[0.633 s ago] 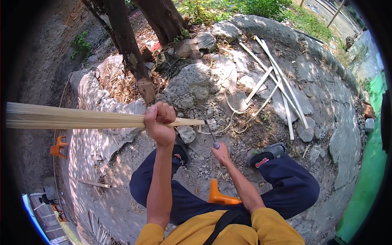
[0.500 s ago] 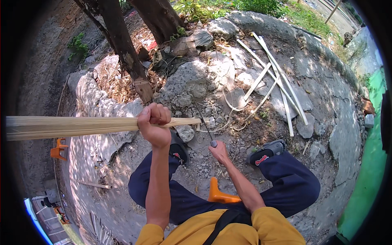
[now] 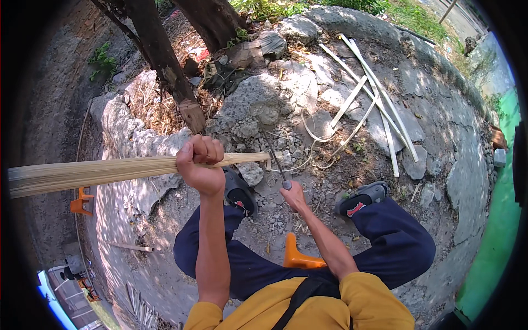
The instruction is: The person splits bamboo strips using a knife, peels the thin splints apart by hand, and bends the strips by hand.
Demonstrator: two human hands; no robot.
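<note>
A long pale piece of split bamboo point(image 3: 99, 173) lies crosswise in front of me, running out past the left edge of the view. My left hand point(image 3: 201, 166) is closed in a fist around it near its narrow right end. In my right hand point(image 3: 294, 196) is the dark handle of a long, thin-bladed knife point(image 3: 274, 153), pointing away from me. The blade crosses the right end of the bamboo, where a small sliver hangs down. Whether the edge is in the wood, I cannot tell.
Several pale bamboo strips point(image 3: 379, 104) lie crossed on the broken concrete at the far right, with curled strips nearer. Ahead stand a rock point(image 3: 252, 102) and tree trunks point(image 3: 170, 71). Beneath me is an orange stool point(image 3: 300, 256). A green wall point(image 3: 489, 236) bounds the right.
The bamboo has tilted, its left end lower and its right end slightly higher. My left hand has shifted a little left. My right hand and the knife have moved slightly away from me.
</note>
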